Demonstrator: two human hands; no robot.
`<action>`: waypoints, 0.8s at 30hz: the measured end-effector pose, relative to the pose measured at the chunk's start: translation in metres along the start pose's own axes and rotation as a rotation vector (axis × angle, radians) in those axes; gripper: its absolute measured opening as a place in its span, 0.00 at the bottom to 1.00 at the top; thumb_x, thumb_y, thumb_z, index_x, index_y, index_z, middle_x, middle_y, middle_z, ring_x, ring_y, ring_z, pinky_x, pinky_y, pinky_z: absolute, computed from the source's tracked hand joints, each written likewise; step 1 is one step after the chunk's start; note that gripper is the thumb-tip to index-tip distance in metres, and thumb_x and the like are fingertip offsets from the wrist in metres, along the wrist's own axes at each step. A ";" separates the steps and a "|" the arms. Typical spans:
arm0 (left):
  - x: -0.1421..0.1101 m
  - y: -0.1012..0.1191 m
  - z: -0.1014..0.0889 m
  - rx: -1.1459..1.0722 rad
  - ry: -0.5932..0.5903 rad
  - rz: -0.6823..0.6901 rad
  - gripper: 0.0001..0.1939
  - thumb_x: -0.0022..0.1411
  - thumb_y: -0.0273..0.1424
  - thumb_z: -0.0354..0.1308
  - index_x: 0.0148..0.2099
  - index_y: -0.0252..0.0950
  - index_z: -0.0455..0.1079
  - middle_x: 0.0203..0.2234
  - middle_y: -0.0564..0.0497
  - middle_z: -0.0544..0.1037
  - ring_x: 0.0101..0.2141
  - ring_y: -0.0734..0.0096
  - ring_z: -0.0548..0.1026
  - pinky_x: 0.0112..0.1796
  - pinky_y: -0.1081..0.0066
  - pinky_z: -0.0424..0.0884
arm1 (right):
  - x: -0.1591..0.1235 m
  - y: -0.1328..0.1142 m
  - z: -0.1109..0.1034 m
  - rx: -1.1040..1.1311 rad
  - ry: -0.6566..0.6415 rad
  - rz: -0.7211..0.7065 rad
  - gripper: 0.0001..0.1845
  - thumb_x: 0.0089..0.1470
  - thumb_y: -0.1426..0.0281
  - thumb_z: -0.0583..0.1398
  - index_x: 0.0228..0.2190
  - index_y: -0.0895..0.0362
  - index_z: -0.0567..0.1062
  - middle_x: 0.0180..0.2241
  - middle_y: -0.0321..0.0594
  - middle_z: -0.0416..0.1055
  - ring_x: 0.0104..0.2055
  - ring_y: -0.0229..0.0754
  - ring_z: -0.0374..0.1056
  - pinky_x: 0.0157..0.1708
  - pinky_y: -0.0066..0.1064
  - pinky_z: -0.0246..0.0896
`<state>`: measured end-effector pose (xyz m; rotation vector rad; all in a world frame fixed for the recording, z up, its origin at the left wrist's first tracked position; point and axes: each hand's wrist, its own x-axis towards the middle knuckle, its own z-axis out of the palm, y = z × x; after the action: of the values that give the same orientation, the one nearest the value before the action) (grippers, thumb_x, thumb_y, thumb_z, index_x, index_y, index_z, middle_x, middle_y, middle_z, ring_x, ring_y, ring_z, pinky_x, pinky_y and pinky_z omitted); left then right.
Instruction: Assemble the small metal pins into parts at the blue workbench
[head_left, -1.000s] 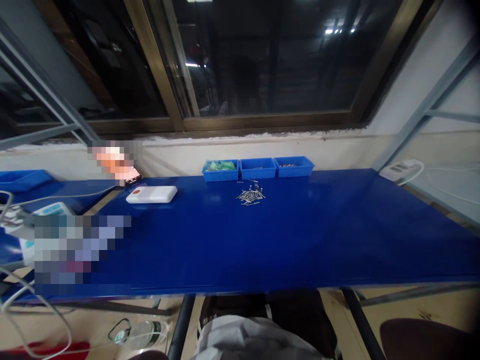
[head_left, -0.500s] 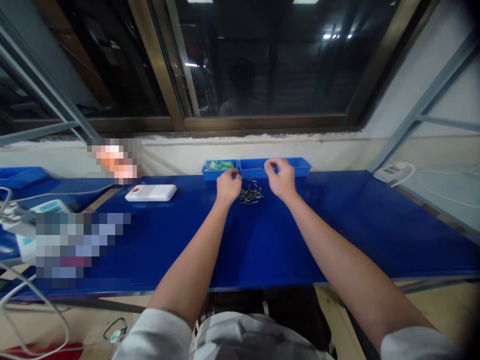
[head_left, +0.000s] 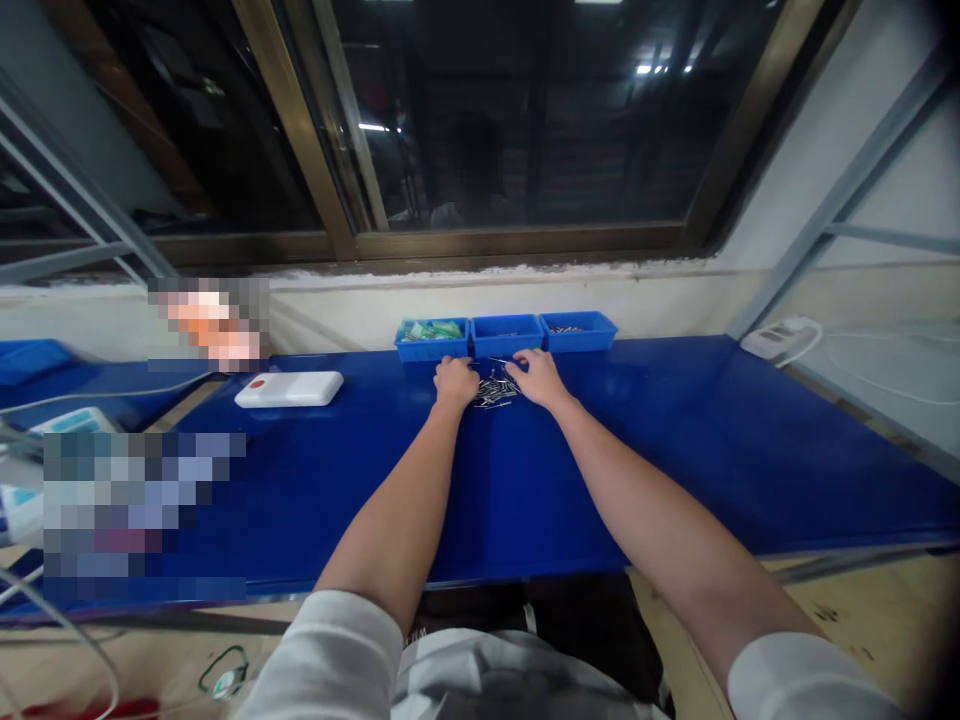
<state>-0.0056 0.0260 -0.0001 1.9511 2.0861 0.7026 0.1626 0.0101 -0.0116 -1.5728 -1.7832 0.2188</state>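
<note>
I see both hands of the person over the far half of the blue table (head_left: 675,450), and between them is the pile of metal pins (head_left: 493,389). The pins are thin and silvery, and they lie crossed in many directions; a few rest a little apart, at the far side and at the near side.

The left hand (head_left: 456,383) is at the left edge of the pile, back up, with the fingers bent — how far it is open, and if it has hold of a pin, I cannot tell. The right hand (head_left: 540,378) is at the right edge, half open: a gap shows between the thumb and the forefinger, and the fingertips point to the pile. If a pin is in its fingers, I cannot tell, because the pieces are too small.

Just beyond the hands, three blue bins stand in a row near the wall. The left bin (head_left: 433,350) has green packets in it, the middle bin (head_left: 507,346) shows only a little metal at the bottom, and the right bin (head_left: 579,341) contains small metal parts. On the left of the table lies a white device (head_left: 289,390) with a red round mark. A white power strip (head_left: 776,338) is at the far right corner.
</note>
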 end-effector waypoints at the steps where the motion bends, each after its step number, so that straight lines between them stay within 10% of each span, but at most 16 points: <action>1: 0.000 0.000 0.000 -0.002 0.004 0.002 0.20 0.60 0.29 0.48 0.52 0.43 0.71 0.50 0.41 0.69 0.50 0.55 0.68 0.49 0.61 0.65 | 0.000 0.000 0.000 -0.003 -0.002 0.001 0.17 0.53 0.59 0.55 0.40 0.55 0.75 0.40 0.44 0.71 0.47 0.48 0.62 0.49 0.40 0.55; 24: 0.003 -0.004 0.002 0.022 -0.020 0.110 0.13 0.59 0.30 0.52 0.42 0.42 0.76 0.43 0.45 0.70 0.43 0.64 0.72 0.47 0.68 0.66 | 0.004 0.004 0.003 -0.012 -0.047 -0.008 0.18 0.54 0.57 0.55 0.38 0.56 0.76 0.39 0.45 0.72 0.46 0.47 0.63 0.49 0.39 0.55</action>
<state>-0.0089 0.0294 -0.0030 2.0892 1.9957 0.6814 0.1637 0.0153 -0.0148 -1.5811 -1.8292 0.2432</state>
